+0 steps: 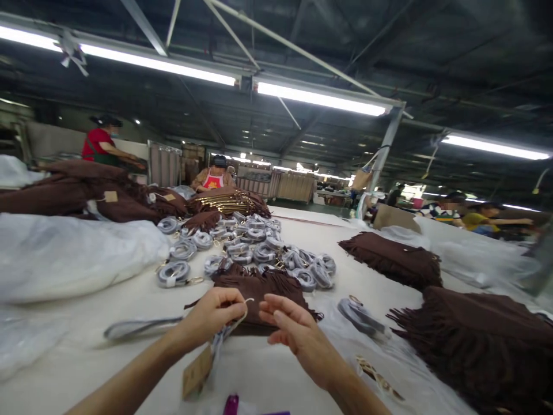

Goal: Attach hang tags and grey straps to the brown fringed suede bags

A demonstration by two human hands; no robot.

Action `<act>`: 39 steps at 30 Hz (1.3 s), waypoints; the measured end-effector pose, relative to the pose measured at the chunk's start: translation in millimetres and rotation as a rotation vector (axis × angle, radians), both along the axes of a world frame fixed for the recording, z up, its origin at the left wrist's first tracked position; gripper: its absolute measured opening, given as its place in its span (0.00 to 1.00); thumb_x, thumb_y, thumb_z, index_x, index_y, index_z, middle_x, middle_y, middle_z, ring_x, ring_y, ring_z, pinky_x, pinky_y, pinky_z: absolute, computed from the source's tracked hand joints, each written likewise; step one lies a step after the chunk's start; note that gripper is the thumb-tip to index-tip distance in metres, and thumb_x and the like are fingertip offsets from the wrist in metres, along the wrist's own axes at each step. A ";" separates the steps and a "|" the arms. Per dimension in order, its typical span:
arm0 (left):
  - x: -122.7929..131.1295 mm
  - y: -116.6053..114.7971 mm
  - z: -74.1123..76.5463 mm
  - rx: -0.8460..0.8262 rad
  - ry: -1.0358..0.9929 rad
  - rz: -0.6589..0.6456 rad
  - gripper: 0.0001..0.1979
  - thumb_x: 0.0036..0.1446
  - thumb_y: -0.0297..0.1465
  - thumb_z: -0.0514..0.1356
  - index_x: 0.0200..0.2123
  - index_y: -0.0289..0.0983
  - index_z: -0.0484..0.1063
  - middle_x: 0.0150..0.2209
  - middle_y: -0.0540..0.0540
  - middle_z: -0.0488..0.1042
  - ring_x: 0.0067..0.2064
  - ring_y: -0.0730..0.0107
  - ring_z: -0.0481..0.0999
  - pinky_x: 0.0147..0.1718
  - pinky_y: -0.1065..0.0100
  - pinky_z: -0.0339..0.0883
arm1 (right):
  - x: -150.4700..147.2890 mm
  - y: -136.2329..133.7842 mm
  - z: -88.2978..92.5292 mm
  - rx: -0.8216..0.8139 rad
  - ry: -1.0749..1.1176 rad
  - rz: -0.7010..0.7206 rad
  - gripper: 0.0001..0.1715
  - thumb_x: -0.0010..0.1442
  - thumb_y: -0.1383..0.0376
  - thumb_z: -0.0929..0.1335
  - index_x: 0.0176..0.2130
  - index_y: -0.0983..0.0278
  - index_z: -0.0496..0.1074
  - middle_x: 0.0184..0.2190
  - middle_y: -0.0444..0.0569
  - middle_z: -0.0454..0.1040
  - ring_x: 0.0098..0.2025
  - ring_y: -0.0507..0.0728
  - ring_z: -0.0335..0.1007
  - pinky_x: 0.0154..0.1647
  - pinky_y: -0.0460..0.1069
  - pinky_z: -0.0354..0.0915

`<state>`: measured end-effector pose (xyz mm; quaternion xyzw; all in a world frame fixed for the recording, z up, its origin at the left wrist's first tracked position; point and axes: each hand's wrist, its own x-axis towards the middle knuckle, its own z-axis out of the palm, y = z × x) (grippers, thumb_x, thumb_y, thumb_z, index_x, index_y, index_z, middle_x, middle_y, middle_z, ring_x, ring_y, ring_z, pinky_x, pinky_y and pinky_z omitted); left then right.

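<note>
The left hand [213, 317] is closed in a pinch on a thin white string [249, 301], near the middle of the table [315, 230]. The string makes a small loop above the fingers. Below the hand a tan tag [196, 372] hangs close to the near edge. The right hand [294, 334] is just to the right. Its fingers are loose and half bent, and it holds nothing. Its fingertips point to the loop, but I cannot tell if they touch it.

Directly behind both hands lies a brown fringed bag [263, 288]. Behind this bag, farther on the table, is a pile of grey coiled straps [259, 248]. One long strap [138, 328] lies flat on the left of the left hand, and one single coil [360, 316] lies on the right of the right hand.

On the right side there are two more brown bags, a far one [391, 259] and a near one [484, 340]. On the left a big white sack [73, 253] rests on the table, and behind it is a brown heap [86, 190]. At the far end a person in red [101, 144] and a person in an apron [213, 176] are working. Other people [449, 208] are at the far right.
</note>
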<state>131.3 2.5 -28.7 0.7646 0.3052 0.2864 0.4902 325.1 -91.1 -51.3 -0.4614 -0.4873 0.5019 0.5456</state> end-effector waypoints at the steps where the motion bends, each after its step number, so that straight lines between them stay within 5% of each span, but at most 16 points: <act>1: 3.1 -0.8 0.7 0.012 -0.017 -0.004 0.12 0.48 0.38 0.59 0.22 0.35 0.70 0.20 0.53 0.65 0.23 0.76 0.59 0.22 0.74 0.50 | -12.8 4.9 5.8 -0.035 0.151 0.073 0.30 0.50 0.54 0.74 0.50 0.60 0.69 0.47 0.52 0.73 0.47 0.60 0.71 0.36 0.49 0.69; 4: 6.8 0.2 1.1 -0.050 -0.113 0.024 0.11 0.47 0.38 0.60 0.23 0.35 0.70 0.20 0.53 0.66 0.22 0.77 0.60 0.21 0.75 0.51 | -39.8 19.8 13.0 -0.113 0.331 0.208 0.33 0.44 0.55 0.78 0.47 0.63 0.70 0.38 0.48 0.74 0.31 0.51 0.70 0.29 0.46 0.66; 7: 0.4 6.1 -5.3 -0.250 -0.250 0.090 0.13 0.44 0.39 0.64 0.26 0.35 0.70 0.17 0.55 0.66 0.18 0.80 0.59 0.18 0.75 0.50 | -45.4 35.1 6.9 -0.116 0.206 0.118 0.26 0.43 0.53 0.78 0.37 0.65 0.73 0.25 0.40 0.68 0.20 0.45 0.54 0.20 0.41 0.55; 13: -15.6 18.0 -22.5 -0.529 -0.414 0.134 0.16 0.38 0.36 0.69 0.27 0.36 0.67 0.21 0.54 0.71 0.20 0.79 0.66 0.21 0.76 0.56 | -44.6 66.4 -1.8 0.125 -0.309 0.023 0.20 0.53 0.51 0.71 0.28 0.66 0.78 0.24 0.45 0.73 0.29 0.53 0.64 0.32 0.47 0.60; 23: -35.0 39.7 -28.4 -0.347 -0.292 0.206 0.11 0.40 0.33 0.65 0.27 0.35 0.69 0.20 0.53 0.71 0.22 0.75 0.69 0.24 0.73 0.61 | -56.9 95.0 -6.6 0.411 -0.756 -0.017 0.08 0.57 0.65 0.67 0.26 0.63 0.73 0.27 0.43 0.71 0.31 0.52 0.65 0.34 0.46 0.59; 31: -42.5 50.3 -36.7 0.156 -0.001 0.244 0.13 0.57 0.39 0.52 0.24 0.39 0.60 0.23 0.54 0.60 0.26 0.74 0.58 0.25 0.71 0.53 | -72.1 109.6 -17.6 0.248 -0.518 0.123 0.11 0.61 0.61 0.61 0.27 0.62 0.62 0.23 0.40 0.61 0.26 0.51 0.56 0.26 0.44 0.54; 36: -50.3 51.7 -43.2 0.201 0.120 0.226 0.17 0.60 0.42 0.48 0.23 0.40 0.56 0.23 0.54 0.58 0.28 0.70 0.57 0.28 0.69 0.52 | -75.8 112.9 -24.2 0.290 -0.580 0.093 0.12 0.59 0.62 0.65 0.27 0.64 0.72 0.21 0.41 0.68 0.25 0.50 0.60 0.27 0.44 0.54; 39: -57.1 51.6 -45.8 0.259 0.192 0.221 0.16 0.61 0.40 0.46 0.25 0.39 0.62 0.28 0.50 0.65 0.33 0.66 0.64 0.35 0.68 0.57 | -73.3 111.2 -21.3 0.331 -0.667 0.080 0.12 0.59 0.63 0.66 0.28 0.64 0.76 0.22 0.42 0.72 0.26 0.51 0.64 0.28 0.44 0.55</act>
